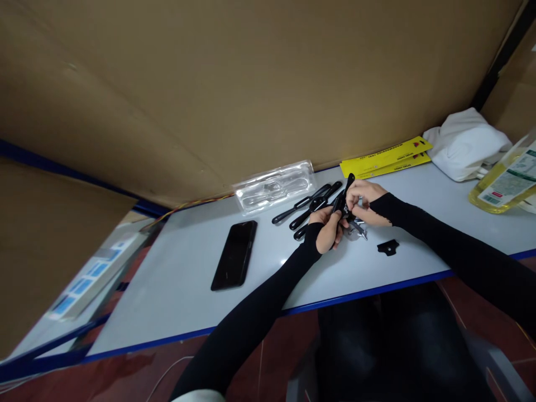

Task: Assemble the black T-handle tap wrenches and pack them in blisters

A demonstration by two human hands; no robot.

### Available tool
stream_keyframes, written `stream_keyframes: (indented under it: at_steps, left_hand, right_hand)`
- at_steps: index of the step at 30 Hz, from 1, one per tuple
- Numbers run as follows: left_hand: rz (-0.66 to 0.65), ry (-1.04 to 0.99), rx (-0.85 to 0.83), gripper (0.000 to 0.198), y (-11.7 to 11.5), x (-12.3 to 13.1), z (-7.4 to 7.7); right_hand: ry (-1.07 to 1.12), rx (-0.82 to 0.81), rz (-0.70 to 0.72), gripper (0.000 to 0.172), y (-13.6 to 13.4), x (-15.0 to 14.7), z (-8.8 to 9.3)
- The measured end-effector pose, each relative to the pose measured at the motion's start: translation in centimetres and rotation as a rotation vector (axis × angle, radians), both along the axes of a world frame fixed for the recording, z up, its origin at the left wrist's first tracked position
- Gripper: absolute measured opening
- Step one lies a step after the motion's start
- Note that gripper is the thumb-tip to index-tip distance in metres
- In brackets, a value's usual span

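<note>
My left hand is wrapped around a black-handled tool, whose long handle points up and away from me. My right hand is closed beside it, fingertips pinched close to the tool's middle; what they pinch is too small to make out. Under and between the hands lie small silvery metal parts, partly hidden. Several similar black handles lie just left of my left hand. A flat black piece with a small hole rests on the table, nearer to me than my right hand.
A black phone lies left on the white table. Clear plastic blister packs and yellow printed cards lie along the cardboard wall. At right are a white cloth bundle and a bottle of yellow liquid.
</note>
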State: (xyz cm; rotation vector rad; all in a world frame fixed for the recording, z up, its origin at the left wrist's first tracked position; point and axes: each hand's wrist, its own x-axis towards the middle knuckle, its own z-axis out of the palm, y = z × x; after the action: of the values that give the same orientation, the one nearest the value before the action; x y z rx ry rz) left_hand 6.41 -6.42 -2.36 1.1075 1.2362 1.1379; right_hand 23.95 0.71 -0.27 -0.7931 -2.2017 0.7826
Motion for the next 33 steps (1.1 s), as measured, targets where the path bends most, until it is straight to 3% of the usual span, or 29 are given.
stream_keyframes:
  at_steps: [2,7,11,14,19,26,33]
  left_hand:
    - [-0.006,0.004,0.003,0.036,-0.01,0.0,0.02]
    - [-0.011,0.015,0.0,0.034,-0.08,-0.06,0.15]
    - [-0.021,0.009,-0.02,0.034,-0.11,-0.1,0.25]
    - [-0.034,0.007,-0.015,0.035,-0.12,-0.12,0.31]
    - [-0.024,0.006,-0.014,0.035,-0.07,-0.14,0.1]
    - [-0.029,0.008,-0.001,0.036,-0.05,-0.09,-0.08]
    - [-0.016,-0.004,0.009,0.035,-0.02,-0.05,-0.16]
  right_hand:
    - [0.008,0.017,-0.01,0.014,0.06,0.02,-0.02]
    - [-0.026,-0.007,0.019,0.005,-0.05,0.02,0.22]
    - [-0.012,-0.011,0.012,0.02,-0.09,0.07,0.33]
    - [-0.042,-0.014,0.055,0.011,0.02,0.16,0.24]
    - [0.007,-0.002,-0.006,0.02,0.11,0.25,0.17]
    - [-0.026,-0.03,0.011,0.009,-0.02,0.2,0.33]
    - [-0.054,-0.012,0.056,0.009,-0.1,0.1,0.36]
